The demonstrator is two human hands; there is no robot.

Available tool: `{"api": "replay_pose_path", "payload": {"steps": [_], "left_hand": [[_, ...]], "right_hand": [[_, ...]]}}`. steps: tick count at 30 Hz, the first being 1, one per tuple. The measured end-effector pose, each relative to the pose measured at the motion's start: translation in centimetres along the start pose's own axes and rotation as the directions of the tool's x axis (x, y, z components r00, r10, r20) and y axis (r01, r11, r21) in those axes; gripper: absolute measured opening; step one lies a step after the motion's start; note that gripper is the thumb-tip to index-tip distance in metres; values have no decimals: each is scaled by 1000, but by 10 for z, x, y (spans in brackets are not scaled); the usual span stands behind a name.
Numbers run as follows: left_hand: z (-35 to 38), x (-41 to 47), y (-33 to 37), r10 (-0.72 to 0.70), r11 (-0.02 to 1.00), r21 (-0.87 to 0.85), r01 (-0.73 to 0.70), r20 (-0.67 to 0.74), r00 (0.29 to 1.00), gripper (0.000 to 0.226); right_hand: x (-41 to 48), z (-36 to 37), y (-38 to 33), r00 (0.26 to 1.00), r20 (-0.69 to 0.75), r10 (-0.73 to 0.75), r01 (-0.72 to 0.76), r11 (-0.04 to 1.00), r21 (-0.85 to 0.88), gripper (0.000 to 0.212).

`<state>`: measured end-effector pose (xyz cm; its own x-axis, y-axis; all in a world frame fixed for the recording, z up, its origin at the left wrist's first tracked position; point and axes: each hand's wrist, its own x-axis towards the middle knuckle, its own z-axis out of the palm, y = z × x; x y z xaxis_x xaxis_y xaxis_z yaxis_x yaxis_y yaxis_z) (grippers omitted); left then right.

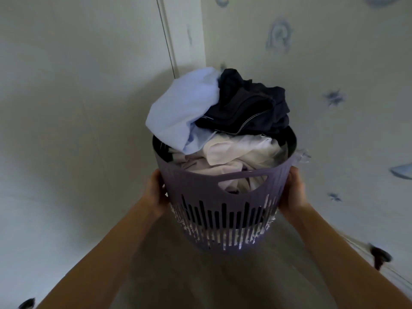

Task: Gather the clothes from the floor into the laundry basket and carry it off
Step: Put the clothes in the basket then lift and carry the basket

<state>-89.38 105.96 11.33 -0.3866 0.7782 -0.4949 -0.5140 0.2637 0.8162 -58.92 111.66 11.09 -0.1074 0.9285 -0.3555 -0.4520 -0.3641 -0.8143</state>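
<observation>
Purple slatted laundry basket [225, 197] held up off the floor [223, 282], centre of view, between both hands. Left hand [157, 192] pressed flat against basket's left wall, just under the rim; its grip is closed around the side, fingers wrap out of sight behind the wall. Right hand [293, 190] same on the right wall, grip clamped on the basket, fingertips hidden behind it. Both bare forearms reach in from bottom corners.

Basket heaped above rim with clothes: light blue garment [182, 110] on top left, spilling over the far-left rim; dark navy garment [249, 108] on top right, touching the blue one; white garment [238, 150] below both, at the near side, showing through the oval handle cut-out. More white and dark fabric visible through the slats.

Behind: pale wall panels [78, 85] on left, wallpaper with blurred blue motifs [334, 97] on right, meeting in a corner behind the basket. Motion blur, details soft.
</observation>
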Motion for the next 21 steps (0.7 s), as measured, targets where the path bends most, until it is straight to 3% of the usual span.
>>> {"api": "replay_pose_path", "payload": {"steps": [4, 8, 12, 17, 19, 21], "left_hand": [[-20, 55, -49, -5, 995, 101, 8, -31, 1000, 30], [-38, 96, -97, -16, 1000, 8, 16, 32, 999, 34], [-45, 113, -135, -16, 999, -38, 16, 2, 1000, 45], [-62, 123, -148, -36, 992, 125, 32, 32, 999, 40], [-65, 121, -140, -42, 976, 217, 22, 91, 995, 38], [-69, 114, -132, -75, 945, 323, 49, 69, 995, 36]], "right_hand": [[51, -16, 50, 1000, -25, -4, 3, 1000, -18, 53], [87, -30, 97, 1000, -14, 16, -17, 998, -67, 58], [90, -50, 133, 995, -75, 64, -71, 993, -97, 60], [80, -64, 149, 997, -55, 49, -53, 997, -59, 61], [74, -67, 153, 995, -77, 64, -67, 997, -38, 52], [70, -73, 157, 983, -159, 95, -116, 985, -126, 42]]}}
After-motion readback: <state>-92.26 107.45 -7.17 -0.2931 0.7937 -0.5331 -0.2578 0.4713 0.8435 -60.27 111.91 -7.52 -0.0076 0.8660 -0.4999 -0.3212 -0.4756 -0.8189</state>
